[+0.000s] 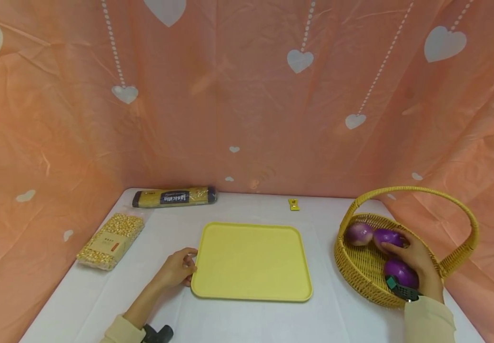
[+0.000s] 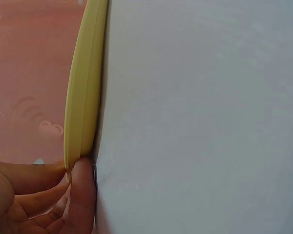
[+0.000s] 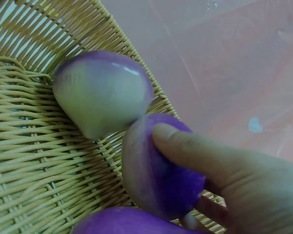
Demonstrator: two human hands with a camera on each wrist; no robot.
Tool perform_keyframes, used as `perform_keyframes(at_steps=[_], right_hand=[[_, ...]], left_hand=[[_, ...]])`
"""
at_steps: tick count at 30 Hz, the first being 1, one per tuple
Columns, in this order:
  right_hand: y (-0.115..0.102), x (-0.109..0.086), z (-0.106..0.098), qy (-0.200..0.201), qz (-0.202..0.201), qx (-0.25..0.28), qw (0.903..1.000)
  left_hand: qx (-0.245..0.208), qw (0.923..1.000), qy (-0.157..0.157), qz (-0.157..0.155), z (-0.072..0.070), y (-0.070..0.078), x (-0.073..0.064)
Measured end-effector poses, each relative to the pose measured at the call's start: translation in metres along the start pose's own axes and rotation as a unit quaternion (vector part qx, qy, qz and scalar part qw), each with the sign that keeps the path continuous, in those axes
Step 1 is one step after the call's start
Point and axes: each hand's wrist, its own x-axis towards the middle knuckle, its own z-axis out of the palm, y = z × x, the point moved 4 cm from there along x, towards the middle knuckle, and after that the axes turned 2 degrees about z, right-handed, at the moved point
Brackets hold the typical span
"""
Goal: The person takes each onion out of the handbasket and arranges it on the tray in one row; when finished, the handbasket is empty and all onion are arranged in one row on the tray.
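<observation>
My left hand (image 1: 178,268) pinches the left rim of a yellow rectangular tray (image 1: 251,262); in the left wrist view, fingers (image 2: 82,192) sit on both sides of its edge (image 2: 83,97). Over at the right, my right hand (image 1: 416,255) is inside a wicker basket (image 1: 364,281) with a tall hooped handle. It grips a purple-and-white turnip (image 3: 158,170), thumb across the purple top. Beside that one lies a paler turnip (image 3: 105,92), its pointed end toward the basket's middle. A third, deep purple turnip (image 1: 401,273) rests under the right wrist.
A clear bag of corn kernels (image 1: 111,240) lies at the left of the white table (image 1: 332,319). Along the back are a dark and gold roll package (image 1: 175,196) and a small yellow packet (image 1: 294,205). A pink curtain (image 1: 255,105) with white hearts hangs around the table.
</observation>
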Motion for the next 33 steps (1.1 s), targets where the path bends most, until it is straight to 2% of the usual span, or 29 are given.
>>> perform_keyframes(at_steps=[5,8,14,22,28,33], right_hand=[[-0.008,-0.001,-0.003,-0.005,-0.005,-0.004,1.0],[-0.015,0.0,-0.005,-0.001,-0.021,-0.01,0.9997],[-0.031,0.0,-0.008,0.022,-0.08,-0.018,0.9964],[-0.051,-0.004,-0.009,0.058,-0.15,-0.041,0.9862],[-0.064,-0.007,-0.01,0.051,-0.159,-0.043,0.9851],[-0.076,-0.011,-0.008,0.034,-0.161,-0.022,0.9861]], left_hand=[[0.002,1.0,-0.005,0.007,0.0,0.0,-0.001],[0.003,0.9999,-0.006,0.008,0.0,0.0,-0.001],[0.004,1.0,-0.003,0.007,0.0,0.001,-0.001],[0.002,0.9998,-0.008,0.016,0.0,0.0,-0.001],[0.004,0.9999,-0.007,0.013,0.0,-0.001,-0.001],[0.001,0.9999,-0.007,0.014,0.0,-0.002,0.0]])
